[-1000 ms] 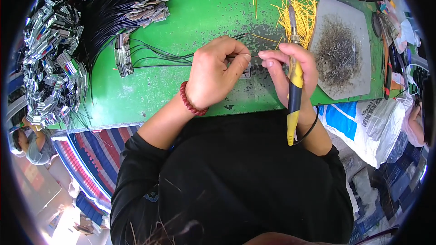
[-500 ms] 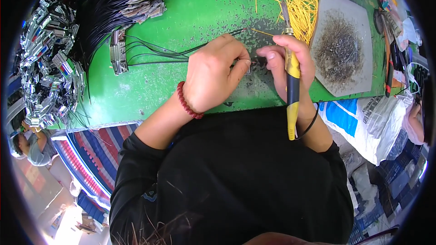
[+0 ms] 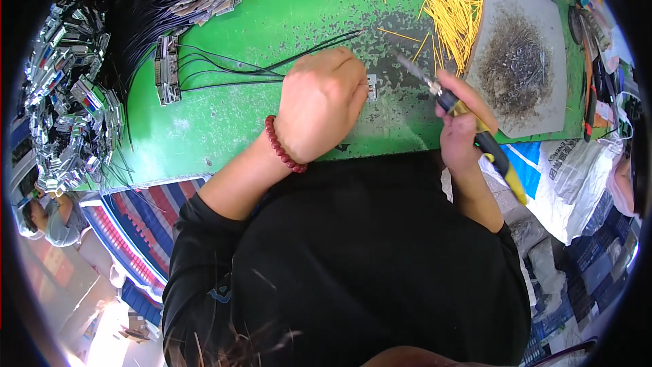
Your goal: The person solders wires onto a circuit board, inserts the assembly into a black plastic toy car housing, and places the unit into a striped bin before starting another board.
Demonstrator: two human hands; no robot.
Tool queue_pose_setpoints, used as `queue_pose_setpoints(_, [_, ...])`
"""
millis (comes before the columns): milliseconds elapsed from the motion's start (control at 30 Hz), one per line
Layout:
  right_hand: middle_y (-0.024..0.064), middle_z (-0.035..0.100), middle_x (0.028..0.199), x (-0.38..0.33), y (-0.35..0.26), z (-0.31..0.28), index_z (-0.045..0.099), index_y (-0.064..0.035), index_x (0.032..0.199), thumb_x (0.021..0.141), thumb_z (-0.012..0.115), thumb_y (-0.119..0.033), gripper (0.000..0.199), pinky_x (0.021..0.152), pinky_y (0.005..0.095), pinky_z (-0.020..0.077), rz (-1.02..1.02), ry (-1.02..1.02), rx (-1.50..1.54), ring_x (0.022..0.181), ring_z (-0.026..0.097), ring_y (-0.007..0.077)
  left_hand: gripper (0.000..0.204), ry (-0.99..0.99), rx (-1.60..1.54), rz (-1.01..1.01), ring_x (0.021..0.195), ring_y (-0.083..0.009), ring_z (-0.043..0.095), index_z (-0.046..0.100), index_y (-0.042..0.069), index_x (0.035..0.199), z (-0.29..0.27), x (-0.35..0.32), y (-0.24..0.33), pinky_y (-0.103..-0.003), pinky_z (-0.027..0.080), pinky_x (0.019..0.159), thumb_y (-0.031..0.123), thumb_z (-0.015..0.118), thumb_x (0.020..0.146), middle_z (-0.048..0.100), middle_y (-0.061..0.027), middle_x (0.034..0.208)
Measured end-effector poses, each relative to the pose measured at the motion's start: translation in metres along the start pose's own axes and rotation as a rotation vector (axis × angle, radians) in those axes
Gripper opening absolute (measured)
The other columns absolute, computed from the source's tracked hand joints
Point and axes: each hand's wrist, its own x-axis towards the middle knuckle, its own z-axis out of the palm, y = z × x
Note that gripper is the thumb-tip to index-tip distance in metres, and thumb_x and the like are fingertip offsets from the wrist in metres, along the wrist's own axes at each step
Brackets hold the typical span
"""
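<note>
1. Although the small pale part (image 3: 372, 87) lay on the table (image 3: 224, 126) beside the curled left hand (image 3: 324, 98), I could not tell whether it was gripped; it looked light, stiff, best held by its edges.
2. Black cables (image 3: 238, 83) trailed leftward, probably springy.
3. The right hand (image 3: 462, 140) gripped the soldering iron (image 3: 494, 153) by its handle (image 3: 502, 166), sensibly behind the tip (image 3: 415, 70).

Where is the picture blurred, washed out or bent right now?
Head view: motion blur on the right hand and yellow-and-black tool, worst at its metal tip; head view: the left hand looks sharper; head view: pale sheen on the green table at left, blown-out white floor patch lower left; head view: fisheye bends the table's near edge, corners black.
</note>
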Motion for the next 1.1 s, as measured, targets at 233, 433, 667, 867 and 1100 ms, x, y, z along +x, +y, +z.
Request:
queue_pose_setpoints(233, [0.003,0.055,0.08,-0.013,0.003,-0.01,0.057,0.002,0.097,0.082,0.066,-0.016,0.025,0.059,0.0208,0.0352,0.132,0.057,0.158,0.066,0.046,0.0059,0.007,-0.013,0.008,-0.022,0.07,-0.0303,0.06,0.06,0.002,0.072,-0.002,0.003,0.003,-0.038,0.048,0.062,0.002,0.066,0.075,0.059,-0.0108,0.077])
queue_pose_setpoints(433, [0.003,0.054,0.079,-0.01,0.007,-0.011,0.055,-0.0011,0.09,0.076,0.068,-0.004,0.02,0.056,0.0211,0.0341,0.082,-0.057,0.128,0.063,0.044,0.0046,0.008,-0.033,0.008,-0.048,0.068,-0.0298,0.06,0.061,0.002,0.07,-0.003,0.005,0.004,-0.038,0.048,0.059,0.002,0.067,0.075,0.059,-0.0105,0.076])
queue_pose_setpoints(667, [0.0041,0.055,0.077,-0.008,0.01,-0.011,0.055,-0.0006,0.09,0.076,0.069,-0.004,0.02,0.053,0.0209,0.0336,0.042,-0.106,0.086,0.06,0.044,0.0053,0.007,-0.03,-0.011,-0.056,0.066,-0.0297,0.06,0.061,0.002,0.069,-0.002,0.006,0.004,-0.038,0.048,0.058,0.002,0.066,0.074,0.059,-0.0104,0.075])
queue_pose_setpoints(867, [0.0048,0.055,0.079,-0.007,0.008,-0.011,0.055,-0.0012,0.09,0.076,0.069,-0.005,0.02,0.055,0.0216,0.0349,0.073,-0.123,0.055,0.062,0.045,0.0061,0.007,-0.022,0.007,-0.052,0.067,-0.03,0.06,0.061,0.002,0.069,-0.004,0.006,0.004,-0.038,0.048,0.058,0.002,0.066,0.074,0.059,-0.0102,0.075])
queue_pose_setpoints(1100, [0.006,0.056,0.084,-0.012,0.007,-0.011,0.055,-0.0019,0.092,0.078,0.068,-0.005,0.02,0.061,0.0227,0.0375,0.074,-0.02,0.136,0.069,0.047,0.0073,0.007,-0.033,0.032,-0.026,0.068,-0.0303,0.06,0.061,0.002,0.069,-0.003,0.006,0.003,-0.039,0.048,0.059,0.003,0.067,0.074,0.059,-0.0102,0.075])
